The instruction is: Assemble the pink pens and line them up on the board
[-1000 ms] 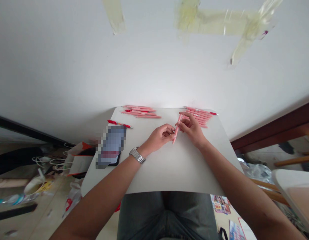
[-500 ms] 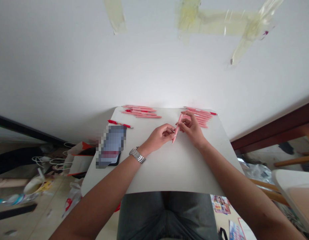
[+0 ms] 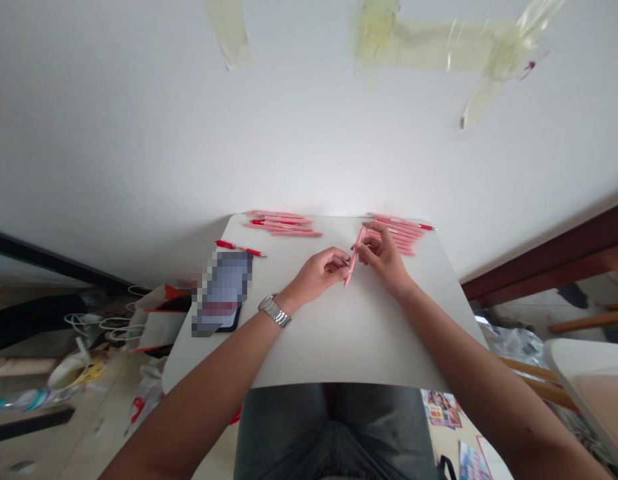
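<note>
Between my two hands a pink pen [image 3: 355, 255] is held at a steep slant over the white table [image 3: 339, 333]. My left hand [image 3: 323, 270], with a metal watch [image 3: 275, 311] on its wrist, pinches the pen's lower end. Higher up, my right hand [image 3: 383, 257] grips the same pen, one finger at its top end. Behind the right hand lies a row of pink pens [image 3: 401, 233] with a red-ended one at the back, partly hidden by that hand. A second group of pink pens [image 3: 289, 225], with some red among them, lies at the back left.
A red pen [image 3: 240, 249] lies at the table's left edge, just above a phone [image 3: 223, 290] blurred by pixels. The wall [image 3: 309, 133] rises directly behind the table. Bags [image 3: 161, 320] stand on the floor at left; another white surface [image 3: 593, 373] is at right.
</note>
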`<state>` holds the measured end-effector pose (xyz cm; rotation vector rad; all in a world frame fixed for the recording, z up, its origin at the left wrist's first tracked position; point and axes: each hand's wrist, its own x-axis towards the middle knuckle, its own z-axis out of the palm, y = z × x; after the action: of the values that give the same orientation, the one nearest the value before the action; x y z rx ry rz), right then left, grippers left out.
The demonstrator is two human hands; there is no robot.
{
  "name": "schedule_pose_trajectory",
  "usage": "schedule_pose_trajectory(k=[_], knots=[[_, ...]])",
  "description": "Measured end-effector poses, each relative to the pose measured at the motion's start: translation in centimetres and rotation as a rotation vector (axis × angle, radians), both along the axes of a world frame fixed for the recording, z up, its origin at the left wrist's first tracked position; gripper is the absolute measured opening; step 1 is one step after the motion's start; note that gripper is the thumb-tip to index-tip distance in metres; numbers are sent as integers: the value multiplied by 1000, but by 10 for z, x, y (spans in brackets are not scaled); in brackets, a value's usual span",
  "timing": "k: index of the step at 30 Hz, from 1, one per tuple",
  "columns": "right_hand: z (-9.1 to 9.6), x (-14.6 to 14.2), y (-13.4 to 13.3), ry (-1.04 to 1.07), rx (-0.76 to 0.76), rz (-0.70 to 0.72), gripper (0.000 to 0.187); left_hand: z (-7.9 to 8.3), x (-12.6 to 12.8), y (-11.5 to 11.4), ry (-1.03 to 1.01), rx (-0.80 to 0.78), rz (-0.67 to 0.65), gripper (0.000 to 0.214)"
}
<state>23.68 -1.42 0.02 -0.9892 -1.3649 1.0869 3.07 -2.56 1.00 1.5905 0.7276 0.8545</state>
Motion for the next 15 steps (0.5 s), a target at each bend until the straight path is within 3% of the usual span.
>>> schedule_pose_trajectory(k=[8, 15], knots=[[-4, 1, 2, 9, 1, -23, 61, -4, 0, 1, -15, 11, 7, 23], [3, 0, -3, 47, 10, -40, 69, -4, 0, 2, -55, 41, 61, 22]])
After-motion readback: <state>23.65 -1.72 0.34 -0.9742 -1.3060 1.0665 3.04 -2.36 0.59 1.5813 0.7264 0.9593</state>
